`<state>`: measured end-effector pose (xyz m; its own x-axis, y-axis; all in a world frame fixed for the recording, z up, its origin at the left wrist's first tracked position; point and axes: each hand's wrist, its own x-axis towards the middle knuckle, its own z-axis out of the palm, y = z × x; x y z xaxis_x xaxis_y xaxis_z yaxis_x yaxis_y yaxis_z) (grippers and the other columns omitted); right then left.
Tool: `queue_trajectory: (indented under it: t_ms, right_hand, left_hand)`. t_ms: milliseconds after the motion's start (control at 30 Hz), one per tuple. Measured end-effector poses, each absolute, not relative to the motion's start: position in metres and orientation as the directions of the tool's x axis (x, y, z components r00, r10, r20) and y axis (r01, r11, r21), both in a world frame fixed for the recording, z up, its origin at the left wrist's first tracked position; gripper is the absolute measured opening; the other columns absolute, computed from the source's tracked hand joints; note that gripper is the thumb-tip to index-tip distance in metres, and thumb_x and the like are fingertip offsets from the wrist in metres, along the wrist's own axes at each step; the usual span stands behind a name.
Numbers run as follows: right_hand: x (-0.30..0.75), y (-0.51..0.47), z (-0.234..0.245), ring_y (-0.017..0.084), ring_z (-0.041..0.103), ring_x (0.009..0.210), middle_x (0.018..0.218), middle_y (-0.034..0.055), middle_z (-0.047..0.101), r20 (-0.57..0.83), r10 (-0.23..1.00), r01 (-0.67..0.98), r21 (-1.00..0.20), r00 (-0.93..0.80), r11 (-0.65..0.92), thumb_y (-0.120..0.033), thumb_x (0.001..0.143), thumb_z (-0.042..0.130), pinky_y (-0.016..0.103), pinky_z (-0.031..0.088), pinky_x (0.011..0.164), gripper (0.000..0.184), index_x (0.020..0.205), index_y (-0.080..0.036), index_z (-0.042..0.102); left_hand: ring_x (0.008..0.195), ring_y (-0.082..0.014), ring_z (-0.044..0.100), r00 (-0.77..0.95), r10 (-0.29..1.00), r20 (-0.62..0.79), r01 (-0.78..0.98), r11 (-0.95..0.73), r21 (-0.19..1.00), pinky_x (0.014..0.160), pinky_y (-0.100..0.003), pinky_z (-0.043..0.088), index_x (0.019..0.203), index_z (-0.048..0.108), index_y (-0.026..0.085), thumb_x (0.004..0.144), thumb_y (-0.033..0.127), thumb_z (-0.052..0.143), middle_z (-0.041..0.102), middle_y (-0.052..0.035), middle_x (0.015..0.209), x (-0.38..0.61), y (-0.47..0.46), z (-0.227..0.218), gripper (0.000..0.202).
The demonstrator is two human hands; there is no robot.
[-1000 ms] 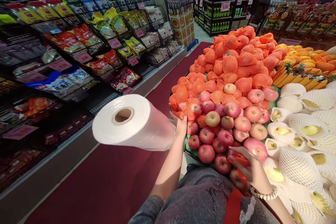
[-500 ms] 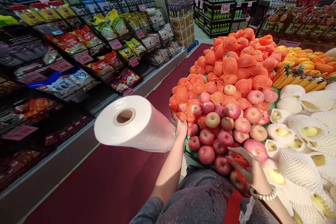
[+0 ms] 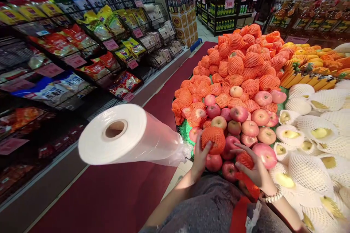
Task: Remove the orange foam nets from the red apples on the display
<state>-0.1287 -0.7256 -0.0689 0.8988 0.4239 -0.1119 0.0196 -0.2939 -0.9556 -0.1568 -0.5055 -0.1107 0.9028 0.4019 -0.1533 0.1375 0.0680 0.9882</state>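
- head view: left hand [image 3: 201,162] grips an orange-netted fruit [image 3: 214,139] over bare apples [image 3: 249,129]
- right hand [image 3: 259,173] curls around crumpled orange netting [image 3: 245,160], just beside
- plastic roll [image 3: 153,136] juts out left of the left hand
- white-netted fruit [image 3: 310,169] crowds the right wrist

Two hands [image 3: 201,158], one plastic roll [image 3: 131,134], one bracelet [image 3: 272,196], dozens of orange-netted fruits [image 3: 235,65]

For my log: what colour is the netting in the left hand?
The netting is orange; head view.
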Motion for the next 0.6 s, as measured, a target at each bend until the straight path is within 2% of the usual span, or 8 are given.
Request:
queue_trajectory:
  t_ms: [67,133,233,367,433,500,600]
  right_hand:
    - [-0.129,-0.72,-0.077,0.036,0.056,0.141,0.151,0.0209,0.057,-0.12,0.444,-0.024,-0.977,0.888,-0.214,-0.062,0.08,0.081,0.058,0.045,0.118,0.088,0.15,-0.018,0.052]
    - [-0.13,-0.714,-0.085,0.038,0.046,0.15,0.159,0.0215,0.049,-0.181,0.408,-0.109,-0.975,0.895,-0.195,-0.068,0.075,0.082,0.061,0.037,0.124,0.098,0.153,-0.018,0.048]
    - [-0.134,-0.705,-0.09,0.034,0.048,0.149,0.158,0.0194,0.05,-0.291,0.334,-0.247,-0.954,0.896,-0.17,-0.066,0.082,0.076,0.056,0.034,0.126,0.09,0.153,-0.02,0.047]
    - [-0.14,-0.702,-0.092,0.03,0.055,0.142,0.152,0.0166,0.055,-0.326,0.291,-0.314,-0.945,0.9,-0.088,-0.061,0.082,0.077,0.051,0.042,0.122,0.08,0.147,-0.023,0.049]
    - [-0.142,-0.703,-0.093,0.028,0.057,0.139,0.149,0.015,0.057,-0.295,0.243,-0.284,-0.956,0.924,-0.081,-0.057,0.084,0.076,0.051,0.044,0.12,0.075,0.146,-0.026,0.048]
    - [-0.145,-0.704,-0.096,0.027,0.059,0.136,0.147,0.0139,0.057,-0.27,0.239,-0.269,-0.962,0.933,-0.037,-0.052,0.088,0.069,0.05,0.046,0.118,0.071,0.151,-0.028,0.044]
    - [-0.148,-0.707,-0.103,0.029,0.06,0.135,0.145,0.0141,0.058,-0.245,0.282,-0.261,-0.965,0.927,0.019,-0.048,0.092,0.056,0.049,0.051,0.112,0.066,0.154,-0.029,0.042]
  left_hand:
    - [0.147,-0.0279,0.05,0.954,0.26,-0.151,0.135,0.078,0.988,0.126,-0.046,0.04,0.145,0.049,0.021,0.095,0.048,0.063,0.053,-0.0127,0.154,-0.164,-0.515,-0.105,0.059]
    - [0.143,-0.0289,0.054,0.975,0.149,-0.165,0.15,0.105,0.983,0.123,-0.046,0.043,0.147,0.048,0.02,0.092,0.053,0.067,0.055,-0.0143,0.153,-0.167,-0.522,-0.099,0.067]
    - [0.142,-0.0296,0.054,0.978,0.077,-0.196,0.186,0.128,0.974,0.123,-0.047,0.043,0.149,0.045,0.019,0.091,0.056,0.068,0.054,-0.0162,0.153,-0.165,-0.525,-0.09,0.072]
    - [0.145,-0.0311,0.051,0.987,0.069,-0.148,0.15,-0.017,0.989,0.125,-0.049,0.04,0.146,0.05,0.02,0.092,0.055,0.069,0.055,-0.0154,0.151,-0.16,-0.52,-0.086,0.067]
    - [0.145,-0.031,0.051,0.993,0.101,-0.057,0.067,-0.099,0.993,0.122,-0.048,0.042,0.149,0.046,0.021,0.089,0.053,0.076,0.052,-0.0156,0.153,-0.161,-0.519,-0.09,0.073]
    - [0.144,-0.0317,0.05,0.98,0.144,0.134,-0.093,-0.259,0.962,0.121,-0.049,0.043,0.155,0.04,0.023,0.087,0.051,0.079,0.05,-0.0166,0.154,-0.164,-0.521,-0.097,0.083]
    - [0.14,-0.0324,0.05,0.866,0.088,0.492,-0.363,-0.566,0.74,0.118,-0.051,0.044,0.163,0.029,0.019,0.097,0.046,0.066,0.052,-0.0199,0.148,-0.168,-0.525,-0.104,0.081]
